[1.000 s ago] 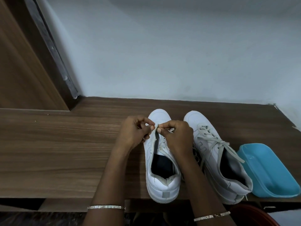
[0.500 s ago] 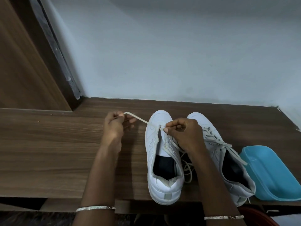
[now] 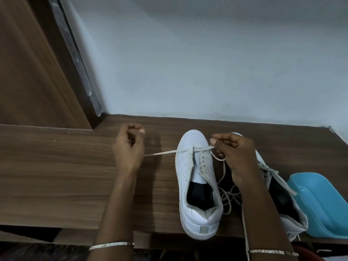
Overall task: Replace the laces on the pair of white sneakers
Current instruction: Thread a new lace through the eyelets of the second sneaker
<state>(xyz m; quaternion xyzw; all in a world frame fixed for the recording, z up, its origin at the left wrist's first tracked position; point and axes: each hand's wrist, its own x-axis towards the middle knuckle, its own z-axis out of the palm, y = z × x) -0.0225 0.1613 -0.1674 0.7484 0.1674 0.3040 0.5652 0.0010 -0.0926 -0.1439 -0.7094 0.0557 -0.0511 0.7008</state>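
Two white sneakers stand side by side on a wooden tabletop (image 3: 56,176), toes toward the wall. The left sneaker (image 3: 197,185) has an off-white lace (image 3: 162,152) threaded through its front eyelets only. My left hand (image 3: 129,147) is out to the left of that shoe, fingers curled, with one lace end running taut to it. My right hand (image 3: 233,151) pinches the other lace end just right of the toe. Slack lace lies coiled between the shoes. The right sneaker (image 3: 278,194) is laced and partly hidden behind my right arm.
A light blue plastic tray (image 3: 320,204) sits at the table's right edge, touching the right sneaker. A pale wall runs along the back and a wooden panel stands at the far left. Both shoes' heels are at the table's front edge.
My left hand has drawn the lace farther out to the left, pulling it through the front eyelet. My right hand shifted slightly right, holding the other end.
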